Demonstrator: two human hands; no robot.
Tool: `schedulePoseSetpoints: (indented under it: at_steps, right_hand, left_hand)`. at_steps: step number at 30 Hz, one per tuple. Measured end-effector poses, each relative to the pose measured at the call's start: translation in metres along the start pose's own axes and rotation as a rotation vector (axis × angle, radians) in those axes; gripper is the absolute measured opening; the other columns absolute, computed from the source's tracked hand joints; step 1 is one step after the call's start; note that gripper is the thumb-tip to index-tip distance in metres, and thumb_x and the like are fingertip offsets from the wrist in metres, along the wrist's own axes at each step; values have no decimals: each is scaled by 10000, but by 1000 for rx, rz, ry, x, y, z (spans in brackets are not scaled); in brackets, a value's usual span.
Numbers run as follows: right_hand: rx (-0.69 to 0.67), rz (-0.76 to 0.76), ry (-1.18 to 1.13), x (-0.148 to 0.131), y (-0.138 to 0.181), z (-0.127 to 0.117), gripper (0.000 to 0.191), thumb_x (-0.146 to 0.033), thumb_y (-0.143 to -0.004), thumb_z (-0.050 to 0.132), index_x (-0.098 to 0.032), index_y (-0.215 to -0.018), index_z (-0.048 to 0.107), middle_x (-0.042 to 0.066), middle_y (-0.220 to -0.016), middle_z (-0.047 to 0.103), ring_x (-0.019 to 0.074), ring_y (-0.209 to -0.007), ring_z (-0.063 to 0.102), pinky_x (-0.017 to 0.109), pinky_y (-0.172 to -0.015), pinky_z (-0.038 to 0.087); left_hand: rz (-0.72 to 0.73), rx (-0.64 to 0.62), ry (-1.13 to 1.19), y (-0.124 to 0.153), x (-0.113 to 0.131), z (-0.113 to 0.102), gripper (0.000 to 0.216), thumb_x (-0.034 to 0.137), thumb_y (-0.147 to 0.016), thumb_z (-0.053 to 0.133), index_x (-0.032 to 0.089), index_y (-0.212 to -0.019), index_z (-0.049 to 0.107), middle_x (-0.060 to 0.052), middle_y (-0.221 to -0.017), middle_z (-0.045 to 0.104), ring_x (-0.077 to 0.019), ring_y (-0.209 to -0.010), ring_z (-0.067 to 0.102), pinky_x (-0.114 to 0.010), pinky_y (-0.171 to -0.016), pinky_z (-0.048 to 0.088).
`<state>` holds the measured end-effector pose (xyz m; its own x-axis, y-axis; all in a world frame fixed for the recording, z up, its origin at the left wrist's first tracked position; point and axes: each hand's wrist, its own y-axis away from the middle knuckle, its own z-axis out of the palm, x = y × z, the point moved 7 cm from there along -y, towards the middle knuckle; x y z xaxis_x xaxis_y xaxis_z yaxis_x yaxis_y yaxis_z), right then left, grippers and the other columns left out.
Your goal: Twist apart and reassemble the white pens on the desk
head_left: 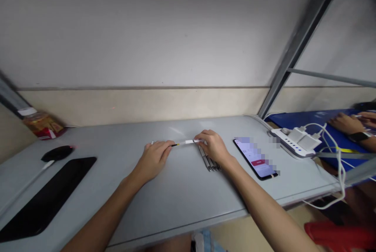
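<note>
My left hand (154,158) and my right hand (214,146) rest on a grey table (182,193), fingers curled. Between them they hold a thin white pen (189,142) level just above the tabletop. The left fingers pinch its dark, yellowish tip end; the right fingers grip the white barrel end. Under my right hand lie several grey pens (209,162) side by side on the table.
A lit phone (256,159) lies right of my right hand. A white power strip (295,142) with chargers and cables sits at the table's right end. A black pad (44,197), a black mouse (57,153) and a jar (41,123) are at left. Another person's hands (351,122) work at far right.
</note>
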<state>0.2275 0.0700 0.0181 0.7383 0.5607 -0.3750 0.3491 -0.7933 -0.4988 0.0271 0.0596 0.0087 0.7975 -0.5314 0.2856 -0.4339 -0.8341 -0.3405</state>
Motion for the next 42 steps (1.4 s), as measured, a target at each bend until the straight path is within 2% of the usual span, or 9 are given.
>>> schedulePoseSetpoints:
  at_steps: [10,19,25,33,38,42]
  right_hand:
    - [1,51,35,6,2,-1,241,-231,-916,548,-271,-1099,700,51,-965,668,154,-782,603,256,-709,407]
    - [-1,-49,27,-3,-1,4,243,-237,-926,541,-295,-1099,701,61,-962,668,192,-854,551,312,-745,379]
    - [-30,-92,-20,-14,1,6,269,-245,-941,510,-279,-1153,673,73,-983,648,194,-875,526,327,-783,383]
    - [-42,-143,-59,-25,2,13,264,-214,-921,541,-278,-1138,678,67,-977,646,190,-865,516,323,-792,383]
    - [-34,-137,-220,-30,1,9,205,-232,-889,603,-237,-1076,689,48,-980,694,171,-873,557,310,-833,398]
    - [-70,-44,-398,-29,0,7,166,-281,-904,577,-222,-1007,692,32,-969,706,152,-869,594,273,-798,420]
  left_hand:
    - [-32,-7,-31,0,-2,-2,321,363,-972,289,258,-1098,566,-31,-1008,678,-214,-939,600,-375,-850,386]
    - [-25,-14,-25,1,0,-3,302,361,-961,324,264,-1109,569,-28,-995,675,-223,-949,596,-380,-855,383]
    - [-33,-32,-17,2,2,2,308,382,-981,283,245,-1072,543,-32,-1032,663,-218,-945,585,-387,-857,357]
    - [5,-43,-17,5,3,11,351,380,-989,250,225,-975,565,-27,-922,625,-206,-908,553,-395,-889,341]
    - [16,-39,-16,6,5,11,314,351,-984,278,218,-967,563,-24,-881,597,-202,-888,541,-391,-884,340]
    - [21,-28,-11,6,10,6,300,349,-979,291,217,-947,559,-26,-888,593,-203,-882,540,-376,-862,348]
